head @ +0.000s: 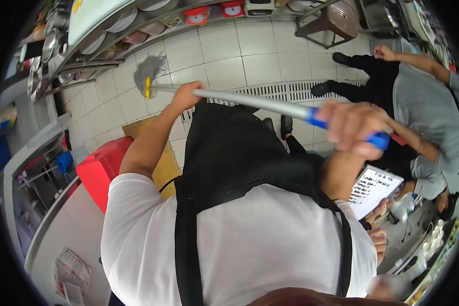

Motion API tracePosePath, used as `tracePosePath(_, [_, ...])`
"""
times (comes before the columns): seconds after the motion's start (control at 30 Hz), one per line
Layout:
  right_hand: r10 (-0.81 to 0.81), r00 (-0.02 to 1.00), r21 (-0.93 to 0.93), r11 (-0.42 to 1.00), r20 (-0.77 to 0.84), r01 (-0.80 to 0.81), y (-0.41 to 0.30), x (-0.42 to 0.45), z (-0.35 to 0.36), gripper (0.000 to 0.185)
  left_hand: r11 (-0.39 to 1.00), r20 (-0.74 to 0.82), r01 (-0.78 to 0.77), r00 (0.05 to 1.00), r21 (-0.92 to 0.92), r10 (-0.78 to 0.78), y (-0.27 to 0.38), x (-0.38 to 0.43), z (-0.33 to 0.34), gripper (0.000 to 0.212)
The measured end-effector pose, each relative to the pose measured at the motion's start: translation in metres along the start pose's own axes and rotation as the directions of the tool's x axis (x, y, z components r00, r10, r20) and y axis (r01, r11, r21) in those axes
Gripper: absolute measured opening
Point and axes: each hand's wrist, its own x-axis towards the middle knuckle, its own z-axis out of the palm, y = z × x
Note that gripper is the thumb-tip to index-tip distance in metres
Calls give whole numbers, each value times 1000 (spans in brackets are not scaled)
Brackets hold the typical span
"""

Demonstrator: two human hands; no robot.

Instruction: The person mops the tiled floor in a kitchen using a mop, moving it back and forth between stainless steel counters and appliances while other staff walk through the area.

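I hold a string mop across my body. My left hand is wrapped around the lower part of the grey mop pole. Near the pole's upper end, my right hand grips the blue handle sleeve and looks blurred. Beyond my left hand, a yellow mop clamp joins the pole to the grey strings of the mop head. These strings lie on the white tile floor, close to a metal shelf. A black apron hangs below the pole.
A metal shelf with plates and red scales edges the floor. A slotted drain grate crosses the tiles. A brown plastic stool stands far right. People in grey shirts are close on the right, beside a handwritten whiteboard. A red container stands left.
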Motion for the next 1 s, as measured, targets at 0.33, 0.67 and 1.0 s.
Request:
tracePosePath(0.33, [177,971,-209,955,-162,-209,41,-12,60,17,985,-314,164,939,50,-140,-77,-37,19,28])
tracePosePath(0.67, [-327,941,-478,843,-89,248,-148,11,110,23,893,-53,-419,908,-161,416,69,-45,-37,22])
tracePosePath(1.0, [-266,963,-247,931,48,270,60,132,209,30,962,-197,-190,969,-196,151,-149,-120,-125,22])
